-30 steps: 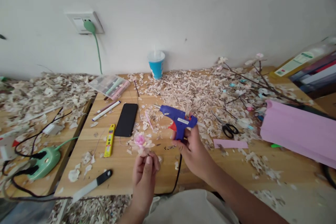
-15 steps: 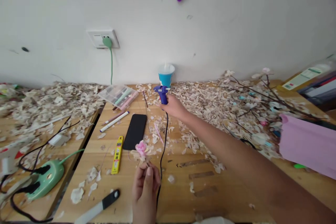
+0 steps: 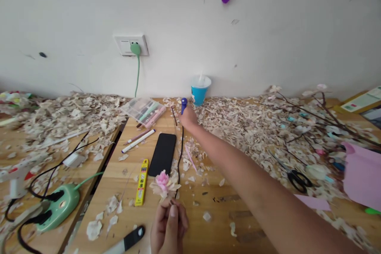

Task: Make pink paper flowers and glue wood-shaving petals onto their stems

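Observation:
At the bottom centre my left hand pinches the short stem of a flower with a pink middle and pale outer petals. My right hand reaches far out over the table and is wrapped round a blue glue gun, partly hidden by my fingers. The gun's black cable runs down towards my left hand. Just right of the gun, by the wall, stands a blue cup. A black phone lies behind the flower, with a yellow box to its left.
Dry petals cover the table's back. Branches, scissors and pink paper lie at the right. A green power strip and a white glue gun are at the left, near a gap between tabletops. A black-handled tool lies in front.
The view has shifted, so most things appear further right. My right hand has moved left from in front of the cup, turning the glue gun. The flower now faces the camera more.

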`<state>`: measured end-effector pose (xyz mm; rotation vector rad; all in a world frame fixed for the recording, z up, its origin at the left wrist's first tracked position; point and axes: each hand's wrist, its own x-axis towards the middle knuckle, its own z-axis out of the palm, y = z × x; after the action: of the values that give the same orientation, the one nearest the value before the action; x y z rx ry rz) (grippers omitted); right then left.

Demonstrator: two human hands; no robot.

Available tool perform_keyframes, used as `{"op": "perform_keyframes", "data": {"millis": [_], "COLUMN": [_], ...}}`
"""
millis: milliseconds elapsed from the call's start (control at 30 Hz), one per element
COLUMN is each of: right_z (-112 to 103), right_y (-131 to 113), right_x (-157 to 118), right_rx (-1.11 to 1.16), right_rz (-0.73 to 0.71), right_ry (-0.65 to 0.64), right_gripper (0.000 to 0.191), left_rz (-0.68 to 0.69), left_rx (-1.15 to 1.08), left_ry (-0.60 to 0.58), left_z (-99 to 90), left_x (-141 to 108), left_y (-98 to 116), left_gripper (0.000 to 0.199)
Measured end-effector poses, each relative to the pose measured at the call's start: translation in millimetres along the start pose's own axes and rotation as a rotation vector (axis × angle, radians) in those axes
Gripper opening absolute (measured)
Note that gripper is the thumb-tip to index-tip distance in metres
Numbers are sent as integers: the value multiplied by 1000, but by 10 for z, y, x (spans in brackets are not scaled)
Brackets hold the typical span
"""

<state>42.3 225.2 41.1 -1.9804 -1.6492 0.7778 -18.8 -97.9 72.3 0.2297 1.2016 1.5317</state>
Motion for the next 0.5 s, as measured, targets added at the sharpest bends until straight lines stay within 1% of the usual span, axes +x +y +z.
{"op": "perform_keyframes", "data": {"millis": [67, 167, 233, 300, 367, 400, 433, 467, 500], "right_z": [4, -53, -136, -291, -574, -773, -1010, -1274, -1555], "right_y": [-9, -10, -10, 16, 116, 207, 326, 471, 634], "right_x": [-2, -31, -101, -220, -369, -445, -517, -583, -643], "right_rx": [72, 200, 307, 434, 582, 660, 748, 838, 926], "right_rz": [16, 3, -19, -41, -55, -59, -60, -60, -60], "right_ry": [10, 15, 32, 65, 108, 132, 165, 202, 253], "right_gripper": [38, 38, 39, 38, 31, 26, 21, 23, 30], "left_rz": [11, 34, 66, 89, 101, 103, 106, 104, 90], "left_rx": [8, 11, 33, 67, 93, 96, 93, 79, 66], "left_ry": [-31, -62, -95, -143, -197, -220, -239, -251, -267], "left_z": [32, 60, 62, 60, 83, 118, 175, 257, 361], "left_x": [-20, -32, -24, 0, 34, 50, 61, 67, 66], "left_y": [51, 103, 117, 113, 90, 68, 39, 0, -49], "left_gripper": [35, 31, 28, 25, 24, 23, 22, 20, 19]}}
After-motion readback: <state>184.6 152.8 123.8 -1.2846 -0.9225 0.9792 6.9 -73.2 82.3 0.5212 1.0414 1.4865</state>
